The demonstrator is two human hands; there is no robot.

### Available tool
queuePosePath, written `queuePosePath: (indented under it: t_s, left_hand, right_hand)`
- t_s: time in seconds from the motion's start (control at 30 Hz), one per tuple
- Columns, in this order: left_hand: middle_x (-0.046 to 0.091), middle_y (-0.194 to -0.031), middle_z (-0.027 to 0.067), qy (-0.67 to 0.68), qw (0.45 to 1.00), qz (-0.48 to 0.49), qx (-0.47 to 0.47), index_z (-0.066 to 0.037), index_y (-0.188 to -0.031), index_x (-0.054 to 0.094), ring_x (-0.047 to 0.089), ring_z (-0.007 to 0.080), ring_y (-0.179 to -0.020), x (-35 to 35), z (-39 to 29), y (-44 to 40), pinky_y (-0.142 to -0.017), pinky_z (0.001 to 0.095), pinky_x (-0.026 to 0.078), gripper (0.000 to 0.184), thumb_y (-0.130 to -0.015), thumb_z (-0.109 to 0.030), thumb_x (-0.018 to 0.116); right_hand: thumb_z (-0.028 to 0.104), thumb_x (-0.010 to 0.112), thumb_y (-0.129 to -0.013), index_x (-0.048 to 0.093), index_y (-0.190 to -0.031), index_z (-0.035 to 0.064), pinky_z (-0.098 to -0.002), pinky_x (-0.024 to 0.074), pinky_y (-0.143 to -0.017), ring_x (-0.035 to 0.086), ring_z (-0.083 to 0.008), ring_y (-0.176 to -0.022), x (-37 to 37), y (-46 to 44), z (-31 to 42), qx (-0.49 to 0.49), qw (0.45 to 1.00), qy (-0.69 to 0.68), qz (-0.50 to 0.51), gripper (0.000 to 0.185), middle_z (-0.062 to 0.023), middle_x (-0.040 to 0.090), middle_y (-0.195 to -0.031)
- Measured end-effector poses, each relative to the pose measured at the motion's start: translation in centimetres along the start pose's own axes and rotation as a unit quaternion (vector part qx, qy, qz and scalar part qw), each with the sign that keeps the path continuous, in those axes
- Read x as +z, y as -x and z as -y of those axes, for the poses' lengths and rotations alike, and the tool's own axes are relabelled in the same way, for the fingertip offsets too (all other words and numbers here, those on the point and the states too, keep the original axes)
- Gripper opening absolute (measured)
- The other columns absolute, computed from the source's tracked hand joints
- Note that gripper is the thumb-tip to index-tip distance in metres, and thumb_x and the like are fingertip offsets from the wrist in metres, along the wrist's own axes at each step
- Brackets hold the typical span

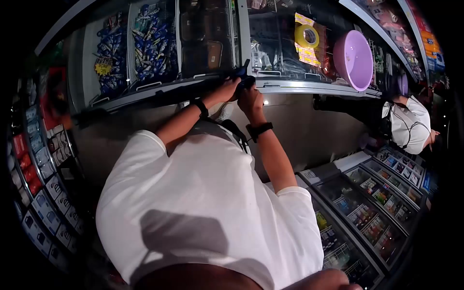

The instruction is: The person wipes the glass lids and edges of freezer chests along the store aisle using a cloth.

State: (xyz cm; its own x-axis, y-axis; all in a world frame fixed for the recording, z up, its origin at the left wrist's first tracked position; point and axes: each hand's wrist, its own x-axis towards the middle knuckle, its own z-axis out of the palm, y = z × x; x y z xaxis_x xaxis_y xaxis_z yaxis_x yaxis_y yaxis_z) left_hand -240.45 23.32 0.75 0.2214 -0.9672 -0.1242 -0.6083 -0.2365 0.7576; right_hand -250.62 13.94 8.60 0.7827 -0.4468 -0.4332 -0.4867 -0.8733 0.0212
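Holding a dark, elongated item [239, 72] at the front edge of a glass-topped freezer [309, 89], with the left hand [226, 92] and the right hand [250, 101] close together. Clenching the fingers of both around it, only partly showing the exact grip. Wearing a dark band [259, 129] on each wrist. Facing blue-wrapped packs [153, 50] under the glass at left, with a yellow roll [314, 36] and a purple bowl [355, 60] resting on the freezer at right. Sharing the aisle with a person [411, 125] in a white shirt.
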Motion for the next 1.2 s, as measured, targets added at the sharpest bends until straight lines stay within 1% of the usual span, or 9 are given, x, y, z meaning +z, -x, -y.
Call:
queuePosePath:
  t_s: [0.13, 0.2, 0.33, 0.47, 0.53, 0.7, 0.8, 1.03, 1.2]
  left_hand:
    - [0.057, -0.109, 0.0293, 0.027, 0.996, -0.008, -0.081, 0.002, -0.114, 0.051, 0.053, 0.044, -0.108, -5.2, 4.3, 5.0, -0.09, 0.0453, 0.044, 0.035, -0.083, -0.013, 0.059]
    - [0.058, -0.106, 0.03, -0.011, 0.984, 0.1, -0.149, 0.003, -0.099, 0.056, 0.055, 0.0449, -0.101, -8.3, 6.7, 8.0, -0.081, 0.0493, 0.045, 0.028, -0.079, -0.014, 0.063]
    - [0.063, -0.091, 0.0276, 0.026, 0.968, 0.104, -0.226, 0.007, -0.084, 0.062, 0.062, 0.0419, -0.09, -16.0, 11.2, 15.2, -0.072, 0.0478, 0.049, 0.03, -0.073, -0.02, 0.064]
    - [0.056, -0.06, 0.0116, 0.06, 0.941, 0.085, -0.323, 0.005, -0.075, 0.064, 0.056, 0.0181, -0.059, -18.1, 22.1, 24.8, -0.055, 0.037, 0.042, 0.033, -0.073, -0.028, 0.07]
    - [0.051, -0.056, 0.0054, 0.182, 0.919, -0.026, -0.349, 0.002, -0.071, 0.063, 0.049, 0.0116, -0.057, -20.6, 24.1, 31.3, -0.052, 0.0336, 0.04, 0.034, -0.071, -0.03, 0.073]
    - [0.063, -0.105, 0.0174, -0.016, 0.898, -0.232, -0.373, -0.001, -0.103, 0.06, 0.061, 0.0295, -0.101, -21.4, 31.2, 42.4, -0.087, 0.0377, 0.047, 0.04, -0.071, -0.02, 0.073]
    - [0.058, -0.117, 0.022, -0.105, 0.839, -0.284, -0.453, 0.001, -0.119, 0.054, 0.054, 0.0356, -0.113, -23.7, 23.2, 37.9, -0.097, 0.0402, 0.043, 0.052, -0.073, -0.018, 0.07]
    - [0.023, -0.151, 0.0242, -0.166, 0.898, -0.27, -0.305, 0.001, -0.143, 0.029, 0.025, 0.0402, -0.139, -22.9, 23.4, 24.3, -0.108, 0.0461, 0.033, 0.072, -0.08, -0.019, 0.056]
    - [0.019, -0.155, 0.0173, -0.188, 0.933, -0.139, -0.273, -0.001, -0.146, 0.026, 0.019, 0.0333, -0.143, -24.2, 20.9, 10.0, -0.111, 0.0483, 0.028, 0.08, -0.078, -0.025, 0.061]
  right_hand:
    - [0.032, 0.064, -0.08, 0.07, -0.09, 0.0121, -0.0332, 0.0559, -0.067, 0.07, -0.0209, -0.085, -1.3, -1.8, 8.7, -0.015, 0.998, 0.051, -0.014, 0.024, -0.0114, 0.068, -0.096]
    - [0.038, 0.065, -0.077, 0.071, -0.089, 0.0149, -0.0347, 0.0555, -0.066, 0.07, -0.0229, -0.084, -1.3, -3.7, 12.4, -0.066, 0.995, 0.052, 0.062, 0.027, -0.0103, 0.07, -0.094]
    - [0.029, 0.058, -0.077, 0.072, -0.078, 0.0099, -0.0373, 0.0542, -0.064, 0.071, -0.0264, -0.078, -3.3, -4.5, 21.5, -0.198, 0.976, -0.002, 0.092, 0.024, -0.0141, 0.071, -0.081]
    - [0.031, 0.055, -0.08, 0.071, -0.087, 0.005, -0.0425, 0.0546, -0.065, 0.069, -0.0336, -0.078, -2.6, -5.3, 29.0, -0.302, 0.948, -0.044, 0.094, 0.031, -0.0174, 0.07, -0.086]
    - [0.034, 0.056, -0.081, 0.067, -0.096, 0.0042, -0.0465, 0.0538, -0.064, 0.067, -0.0359, -0.076, -1.0, -5.6, 31.6, -0.395, 0.914, -0.082, 0.042, 0.035, -0.0177, 0.068, -0.083]
    - [0.013, 0.054, -0.082, 0.057, -0.111, 0.0071, -0.045, 0.054, -0.059, 0.066, -0.0352, -0.07, 0.2, -5.8, 37.2, -0.489, 0.857, -0.157, -0.03, 0.03, -0.0185, 0.061, -0.078]
    - [0.014, 0.055, -0.081, 0.053, -0.118, 0.0076, -0.0461, 0.054, -0.058, 0.065, -0.0357, -0.068, 2.6, -8.3, 38.2, -0.54, 0.838, -0.075, -0.027, 0.037, -0.02, 0.06, -0.089]
    - [0.027, 0.057, -0.083, 0.056, -0.119, 0.0176, -0.0467, 0.0452, -0.086, 0.054, -0.0341, -0.107, -0.3, -8.5, 30.9, -0.28, 0.937, -0.162, -0.129, 0.037, -0.0138, 0.055, -0.107]
    - [0.024, 0.053, -0.084, 0.057, -0.124, 0.0174, -0.048, 0.0441, -0.084, 0.054, -0.036, -0.1, 0.8, -8.3, 25.4, -0.143, 0.958, -0.17, -0.18, 0.041, -0.0159, 0.056, -0.105]
